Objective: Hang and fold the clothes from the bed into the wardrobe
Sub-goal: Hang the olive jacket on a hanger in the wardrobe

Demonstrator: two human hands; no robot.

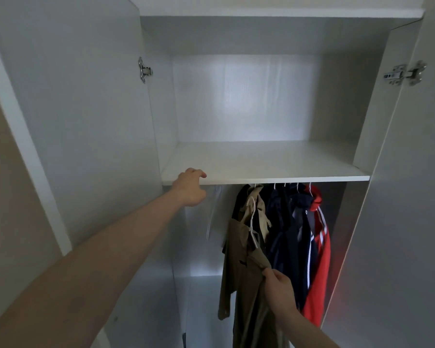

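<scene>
The open white wardrobe has a bare shelf (274, 169) with a row of hung clothes under it. An olive-green shirt (244, 285) hangs at the left of the row on a white hanger (252, 223), its sleeve drooping. My right hand (279, 290) pinches the shirt's fabric near the shoulder. My left hand (190, 187) is stretched up to the shelf's front left edge, fingers loosely curled, with nothing visible in it. Just right of that hand a blurred white hanger (212, 212) hangs empty.
Dark navy garments (289, 234) and a red jacket with white stripes (319, 259) hang to the right of the olive shirt. Both wardrobe doors (73, 121) stand open, with metal hinges (403, 74) showing. A second shelf runs along the top.
</scene>
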